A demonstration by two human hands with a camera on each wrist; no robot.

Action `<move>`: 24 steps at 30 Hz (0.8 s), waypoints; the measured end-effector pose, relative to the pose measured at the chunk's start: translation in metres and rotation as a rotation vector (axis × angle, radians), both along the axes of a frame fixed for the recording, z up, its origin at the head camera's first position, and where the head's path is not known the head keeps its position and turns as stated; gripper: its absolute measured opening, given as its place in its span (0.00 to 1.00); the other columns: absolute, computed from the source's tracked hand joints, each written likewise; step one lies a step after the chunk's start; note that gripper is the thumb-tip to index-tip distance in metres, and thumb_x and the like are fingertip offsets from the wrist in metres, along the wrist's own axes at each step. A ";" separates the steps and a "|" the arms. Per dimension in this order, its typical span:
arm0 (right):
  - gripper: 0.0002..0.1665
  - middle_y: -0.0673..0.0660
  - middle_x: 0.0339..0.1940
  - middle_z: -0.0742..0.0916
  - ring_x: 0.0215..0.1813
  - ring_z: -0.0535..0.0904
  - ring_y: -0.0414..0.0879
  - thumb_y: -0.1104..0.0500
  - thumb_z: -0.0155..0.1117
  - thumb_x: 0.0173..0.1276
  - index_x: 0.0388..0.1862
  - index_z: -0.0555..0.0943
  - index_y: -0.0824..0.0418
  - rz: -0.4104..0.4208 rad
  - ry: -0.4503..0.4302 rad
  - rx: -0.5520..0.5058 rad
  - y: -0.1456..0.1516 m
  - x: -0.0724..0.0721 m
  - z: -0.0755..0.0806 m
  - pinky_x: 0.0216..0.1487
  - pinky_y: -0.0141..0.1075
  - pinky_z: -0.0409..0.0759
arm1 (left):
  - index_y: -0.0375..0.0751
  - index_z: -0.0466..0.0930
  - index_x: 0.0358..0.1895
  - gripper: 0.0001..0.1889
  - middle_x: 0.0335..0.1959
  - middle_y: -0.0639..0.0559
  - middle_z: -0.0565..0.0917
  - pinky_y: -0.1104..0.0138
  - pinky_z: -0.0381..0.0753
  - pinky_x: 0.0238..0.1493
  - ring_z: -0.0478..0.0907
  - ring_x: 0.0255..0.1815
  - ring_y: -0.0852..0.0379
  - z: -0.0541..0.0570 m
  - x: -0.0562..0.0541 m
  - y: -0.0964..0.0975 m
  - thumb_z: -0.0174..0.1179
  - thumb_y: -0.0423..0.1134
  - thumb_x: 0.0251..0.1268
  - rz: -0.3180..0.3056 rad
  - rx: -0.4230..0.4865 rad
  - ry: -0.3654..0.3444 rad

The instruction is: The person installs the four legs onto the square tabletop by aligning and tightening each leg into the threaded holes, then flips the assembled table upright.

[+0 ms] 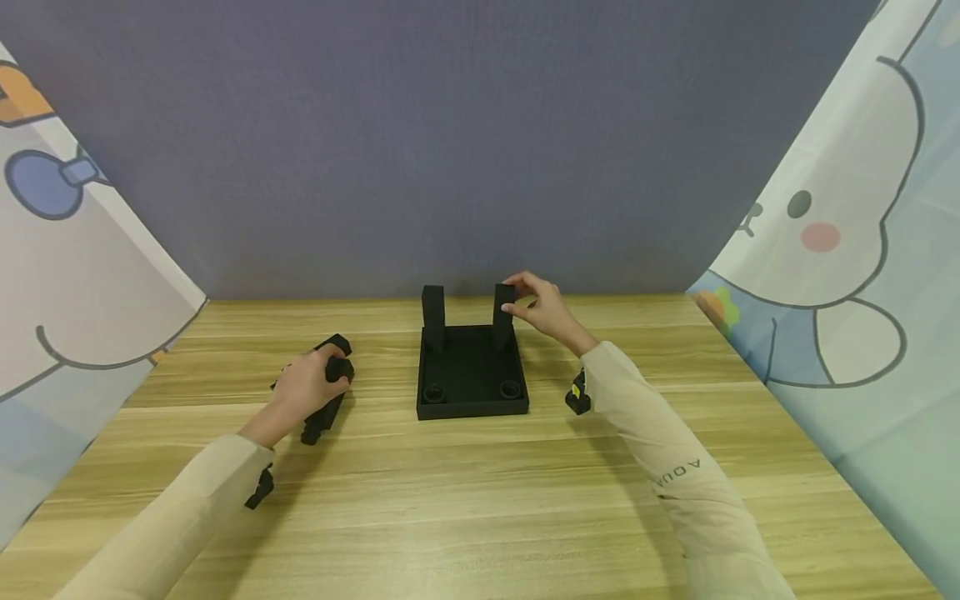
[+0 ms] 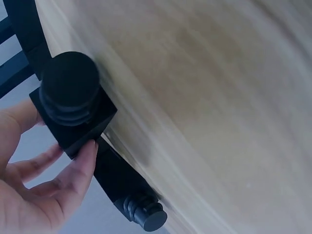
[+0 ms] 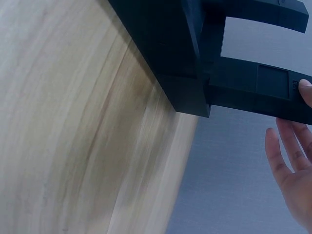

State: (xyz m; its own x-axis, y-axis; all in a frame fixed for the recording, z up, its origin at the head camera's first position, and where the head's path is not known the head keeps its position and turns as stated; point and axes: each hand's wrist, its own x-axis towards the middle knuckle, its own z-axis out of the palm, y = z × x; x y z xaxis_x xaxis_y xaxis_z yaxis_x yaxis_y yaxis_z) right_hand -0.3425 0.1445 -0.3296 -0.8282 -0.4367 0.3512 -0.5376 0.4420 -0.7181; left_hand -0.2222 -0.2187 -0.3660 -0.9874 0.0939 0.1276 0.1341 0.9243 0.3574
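A black rimmed base (image 1: 472,409) sits mid-table, with two square posts standing at its back corners and round sockets at its front corners. Thumb and fingers of my right hand (image 1: 546,313) pinch the top of the right post (image 3: 253,87). At the left, my left hand (image 1: 300,385) grips a square black post (image 2: 105,109) by its sides. That post's round, stepped end faces the left wrist camera. Beneath it in the head view is another black part (image 1: 322,419), which shows a round stub in the left wrist view.
A small black piece with a yellow mark (image 1: 577,395) lies beside the right sleeve. Another small black piece (image 1: 260,489) shows by the left sleeve, partly covered. Behind the wooden table (image 1: 465,500) rises a grey panel (image 1: 465,150), with cartoon-printed cloth on both sides.
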 end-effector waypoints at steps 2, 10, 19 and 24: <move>0.23 0.64 0.46 0.81 0.48 0.79 0.56 0.60 0.65 0.60 0.55 0.73 0.63 -0.001 0.002 0.002 0.000 0.000 0.000 0.39 0.47 0.78 | 0.32 0.70 0.54 0.23 0.10 0.51 0.66 0.73 0.54 0.09 0.54 0.06 0.62 0.001 0.001 -0.001 0.61 0.37 0.55 -0.003 0.010 0.012; 0.22 0.60 0.44 0.82 0.46 0.80 0.52 0.59 0.65 0.59 0.53 0.74 0.59 -0.014 0.036 0.018 0.002 -0.008 -0.008 0.38 0.43 0.79 | 0.29 0.70 0.53 0.23 0.35 0.26 0.79 0.71 0.60 0.12 0.60 0.06 0.61 0.008 0.002 -0.002 0.62 0.34 0.54 -0.027 0.045 0.065; 0.22 0.60 0.45 0.81 0.47 0.79 0.52 0.60 0.65 0.60 0.54 0.74 0.59 -0.013 0.028 0.021 0.002 -0.007 -0.007 0.40 0.45 0.79 | 0.31 0.71 0.55 0.23 0.46 0.22 0.75 0.67 0.64 0.18 0.66 0.10 0.57 0.015 0.003 -0.005 0.61 0.33 0.55 -0.037 0.084 0.095; 0.22 0.60 0.44 0.81 0.47 0.79 0.53 0.60 0.65 0.59 0.53 0.74 0.60 -0.004 0.029 0.010 0.002 -0.009 -0.008 0.41 0.46 0.79 | 0.33 0.72 0.54 0.21 0.45 0.25 0.76 0.64 0.71 0.21 0.72 0.18 0.52 0.017 0.003 -0.006 0.62 0.33 0.55 -0.032 0.103 0.140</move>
State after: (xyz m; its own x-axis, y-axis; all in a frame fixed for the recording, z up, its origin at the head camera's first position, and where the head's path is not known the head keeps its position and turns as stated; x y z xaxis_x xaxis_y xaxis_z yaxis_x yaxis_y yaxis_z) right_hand -0.3511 0.1462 -0.3377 -0.8195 -0.4371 0.3706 -0.5563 0.4515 -0.6976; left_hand -0.2189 -0.2246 -0.3485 -0.9561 0.1042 0.2740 0.2177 0.8781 0.4260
